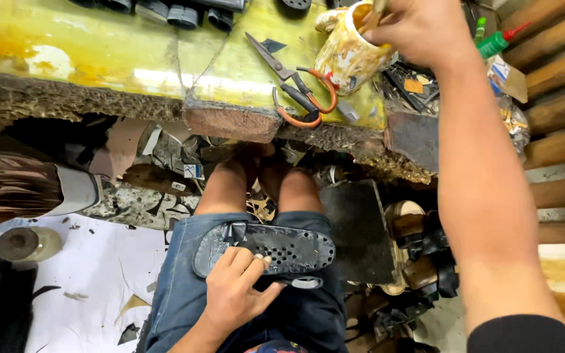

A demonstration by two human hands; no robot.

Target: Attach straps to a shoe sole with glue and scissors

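Seated worker seen from above: the left hand (238, 287) presses a dark perforated sole (266, 248) flat on the lap, thumb and fingers closed on its near edge. The right hand (416, 26) reaches well away to a glue-stained cup (348, 55) at the edge of the yellow bench (99, 59), fingers pinched around a thin handle standing in the cup; its lower end is hidden. Orange-handled scissors (302, 91) lie just left of the cup, and a green bottle (501, 40) lies to the right.
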